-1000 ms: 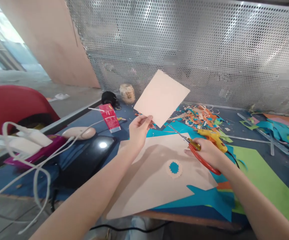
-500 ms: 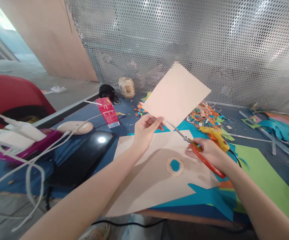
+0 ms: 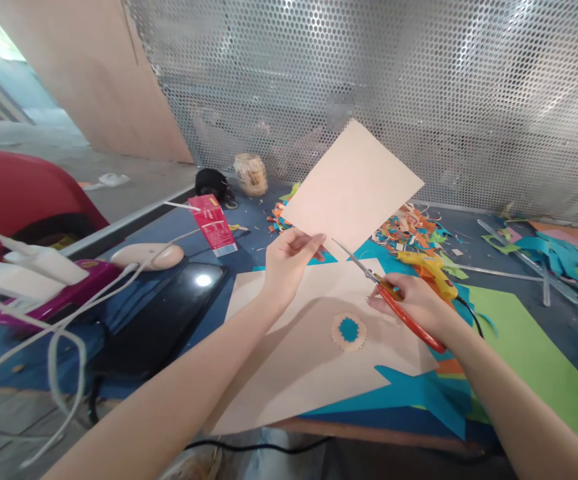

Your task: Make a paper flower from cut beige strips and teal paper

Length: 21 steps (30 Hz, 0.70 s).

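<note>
My left hand [image 3: 289,260] pinches the lower corner of a pale peach paper square [image 3: 351,187] and holds it up above the table. My right hand [image 3: 416,303] grips red-handled scissors [image 3: 389,293], whose blades point up-left and touch the square's lower edge. Below both hands lies a large peach sheet [image 3: 299,353] with a small scalloped peach disc and a blue centre [image 3: 349,331] on it. A blue paper cut-out [image 3: 419,400] lies under the sheet's right side.
A yellow glue gun [image 3: 426,267] and a heap of coloured paper scraps [image 3: 409,230] lie behind my right hand. Green paper [image 3: 533,360] is at right. At left are a black tablet [image 3: 169,313], a red carton [image 3: 213,223], white cables [image 3: 43,320] and a red chair [image 3: 23,193]. A perforated metal screen [image 3: 419,87] stands behind.
My left hand has swung the peach square up and to the right. The scissor blades now meet its lower edge. My right hand has barely moved.
</note>
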### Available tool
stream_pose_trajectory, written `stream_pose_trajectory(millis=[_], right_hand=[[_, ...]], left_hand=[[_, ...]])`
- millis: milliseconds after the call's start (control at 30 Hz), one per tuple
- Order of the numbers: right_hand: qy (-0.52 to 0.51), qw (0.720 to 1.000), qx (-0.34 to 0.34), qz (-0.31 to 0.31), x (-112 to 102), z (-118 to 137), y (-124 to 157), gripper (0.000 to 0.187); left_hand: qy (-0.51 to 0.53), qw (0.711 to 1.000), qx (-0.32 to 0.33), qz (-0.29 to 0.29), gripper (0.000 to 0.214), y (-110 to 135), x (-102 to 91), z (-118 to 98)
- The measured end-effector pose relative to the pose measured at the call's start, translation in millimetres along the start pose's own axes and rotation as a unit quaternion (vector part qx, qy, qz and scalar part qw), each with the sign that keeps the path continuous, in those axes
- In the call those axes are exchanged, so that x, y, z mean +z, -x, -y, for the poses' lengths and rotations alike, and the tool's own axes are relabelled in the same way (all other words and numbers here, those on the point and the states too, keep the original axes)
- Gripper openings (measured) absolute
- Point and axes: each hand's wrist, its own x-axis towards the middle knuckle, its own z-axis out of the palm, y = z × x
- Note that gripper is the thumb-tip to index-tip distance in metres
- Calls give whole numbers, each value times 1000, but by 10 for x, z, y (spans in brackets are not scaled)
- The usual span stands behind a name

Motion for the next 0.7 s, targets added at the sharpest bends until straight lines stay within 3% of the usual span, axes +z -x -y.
stream_pose_trajectory(millis=[700], right_hand=[[7,1000,4,1,7,0,-2,34]], left_hand=[[0,1000,9,11,13,10,-4,2]])
